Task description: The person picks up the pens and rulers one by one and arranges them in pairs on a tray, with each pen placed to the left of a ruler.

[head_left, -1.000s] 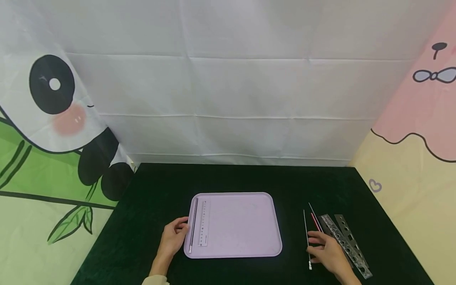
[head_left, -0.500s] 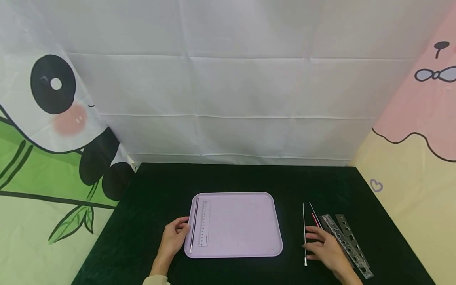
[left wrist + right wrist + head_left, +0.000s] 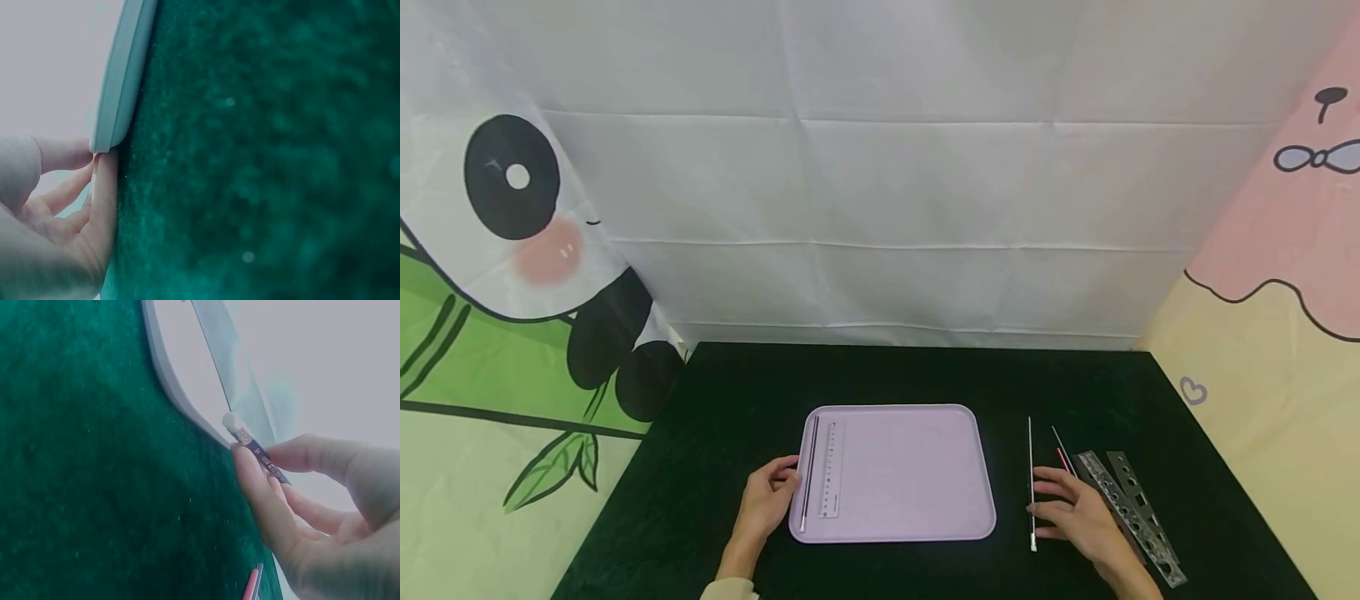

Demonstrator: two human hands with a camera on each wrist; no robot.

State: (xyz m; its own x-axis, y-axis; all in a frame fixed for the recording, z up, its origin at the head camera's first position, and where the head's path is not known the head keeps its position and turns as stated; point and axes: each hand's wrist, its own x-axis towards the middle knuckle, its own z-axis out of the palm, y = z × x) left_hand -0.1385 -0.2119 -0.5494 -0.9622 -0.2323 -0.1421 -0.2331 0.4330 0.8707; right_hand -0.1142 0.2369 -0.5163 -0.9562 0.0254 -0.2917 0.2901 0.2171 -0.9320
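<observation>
Right wrist: pencil [image 3: 257, 451] partly hidden

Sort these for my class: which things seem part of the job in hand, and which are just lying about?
Probably in the job:
pencil, pinched by the right hand
tray, held by the left hand
ruler and dark rod, on the tray

Apparently lying about:
red stick
pale rod
light perforated strip
darker perforated strip
</observation>
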